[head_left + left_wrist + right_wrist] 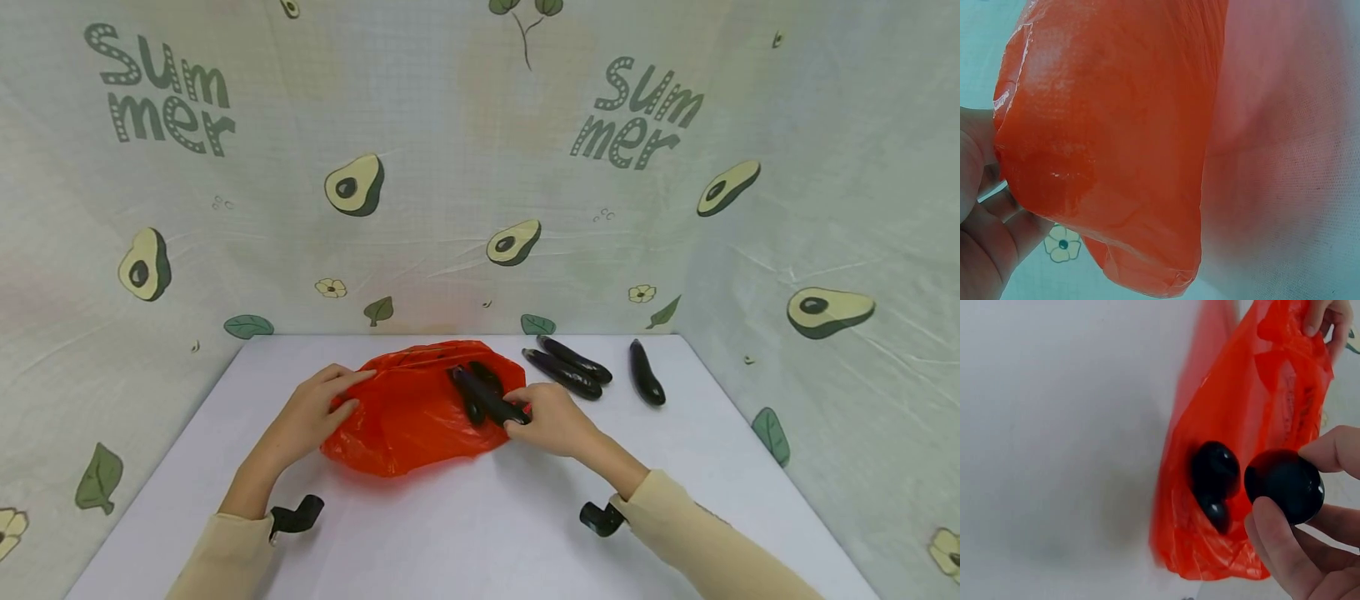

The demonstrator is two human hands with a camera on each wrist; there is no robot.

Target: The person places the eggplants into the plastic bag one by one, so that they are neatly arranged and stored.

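Observation:
A red plastic bag lies on its side on the white table, its mouth gaping. My left hand holds the bag's left edge, thumb on one side and fingers on the other. At the right end, my right hand pinches a dark, glossy eggplant by its blunt end, the stem end pointing into the bag. Two more eggplants lie inside the bag, below the held one in the head view. The left wrist view shows mostly the bag's outer side.
Two eggplants lie side by side behind my right hand. Another eggplant lies apart, farther right. A printed cloth with avocados and lettering hangs around the table at the back and sides.

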